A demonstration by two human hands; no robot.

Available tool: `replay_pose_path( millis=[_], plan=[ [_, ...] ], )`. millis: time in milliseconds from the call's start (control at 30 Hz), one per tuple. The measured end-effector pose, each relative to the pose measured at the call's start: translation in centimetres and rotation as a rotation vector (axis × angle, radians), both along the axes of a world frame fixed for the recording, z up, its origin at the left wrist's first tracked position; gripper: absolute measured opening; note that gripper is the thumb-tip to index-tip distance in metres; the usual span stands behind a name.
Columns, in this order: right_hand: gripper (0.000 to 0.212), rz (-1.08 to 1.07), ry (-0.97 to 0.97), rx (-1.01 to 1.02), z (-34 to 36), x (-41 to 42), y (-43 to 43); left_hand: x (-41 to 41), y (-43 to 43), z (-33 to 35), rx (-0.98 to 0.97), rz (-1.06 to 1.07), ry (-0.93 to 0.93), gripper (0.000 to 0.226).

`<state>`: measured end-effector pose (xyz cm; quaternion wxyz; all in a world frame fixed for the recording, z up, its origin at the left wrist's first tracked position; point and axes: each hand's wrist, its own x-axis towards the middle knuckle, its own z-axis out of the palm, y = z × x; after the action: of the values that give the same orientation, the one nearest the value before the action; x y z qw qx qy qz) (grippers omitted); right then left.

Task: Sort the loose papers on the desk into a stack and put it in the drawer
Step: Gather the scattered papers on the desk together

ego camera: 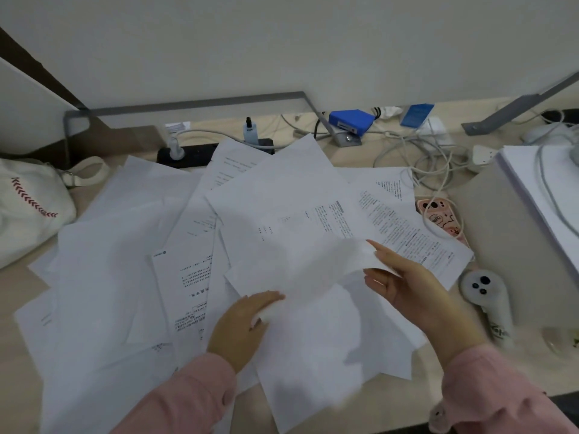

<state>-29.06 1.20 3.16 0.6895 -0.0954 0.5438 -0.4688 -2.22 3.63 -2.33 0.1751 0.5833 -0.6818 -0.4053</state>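
Far left: a white bag [29, 211] with red stitching is seen lying on the desk [18, 283], its near edge touching the spread of loose papers [103, 277]. The papers are scattered unstacked over the left and middle of the desk, overlapping at many angles, some printed side up, some blank. At the far edge of the spread a black power strip [191, 155] is partly covered by sheets. Near centre, the left hand [239, 327] is noted at the near-left edge of a lifted sheet [313, 270]; its fingers are bent over that edge with the thumb tucked beneath, so the paper is pinched, though the tips are partly hidden by motion blur. The lifted sheet is held curved above the pile, between both hands. The right hand [404, 292] is recorded at the sheet's right edge, thumb on top and fingers below, the edge nipped between them. Both sleeves are pink. Far, behind the papers, a blue box [351, 120] and a tangle of pale cables [410, 151] are observed. Right of the pile, a phone in a pink case [438, 220] lies partly under a cable, and a white handheld device [484, 292] lies just beside the outermost printed page. Far right, a neat white paper block [532, 186] rests on a raised beige surface.
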Motion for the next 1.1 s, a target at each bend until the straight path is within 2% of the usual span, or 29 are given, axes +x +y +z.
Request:
replay_pose_path(
  millis=[67, 133, 267, 333, 433, 500, 567, 633, 733, 800, 900, 1100],
  plan=[
    [0.021, -0.05, -0.07, -0.038, 0.6, -0.1, -0.2, -0.2, -1.0, 2.3, 0.16, 0.201, 0.254, 0.015],
    [0.021, -0.073, -0.007, -0.036, 0.5, -0.3, 0.1, 0.1, -1.7, 3.9, 0.167, 0.297, 0.404, 0.018],
    [0.019, 0.063, 0.444, 0.052, -1.3, -0.4, 2.0, 1.4, -2.5, 6.2, 0.19, 0.449, 0.532, 0.019],
    [0.025, 0.166, 0.669, 0.118, -2.7, -0.2, 3.1, 1.9, -2.5, 6.6, 0.206, 0.525, 0.56, 0.016],
    [0.034, 0.266, 0.802, 0.174, -4.3, 0.1, 4.5, 2.7, -2.2, 6.9, 0.238, 0.609, 0.578, 0.014],
    [0.038, 0.248, 0.733, 0.2, -5.1, 0.2, 4.8, 3.3, -2.1, 6.5, 0.247, 0.639, 0.574, 0.014],
    [0.033, 0.124, 0.512, 0.222, -5.4, 0.6, 4.5, 4.0, -2.0, 5.7, 0.259, 0.69, 0.56, 0.014],
    [0.014, -0.027, 0.23, 0.231, -5.5, 1.4, 3.9, 4.9, -1.8, 4.3, 0.304, 0.745, 0.524, 0.021],
    [0.015, -0.164, 0.037, 0.264, -6.3, 2.8, 2.9, 6.1, -1.1, 2.1, 0.431, 0.779, 0.457, 0.033],
    [0.013, -0.197, -0.002, 0.286, -6.9, 3.7, 2.3, 6.8, -0.6, 0.9, 0.499, 0.781, 0.449, 0.037],
    [0.009, -0.211, 0.038, 0.329, -7.7, 4.9, 1.1, 7.8, 0.2, -0.1, 0.55, 0.76, 0.425, 0.037],
    [0.009, -0.14, 0.185, 0.281, -9.0, 7.0, -1.4, 9.3, 1.1, -0.6, 0.551, 0.767, 0.368, 0.023]
  ],
)
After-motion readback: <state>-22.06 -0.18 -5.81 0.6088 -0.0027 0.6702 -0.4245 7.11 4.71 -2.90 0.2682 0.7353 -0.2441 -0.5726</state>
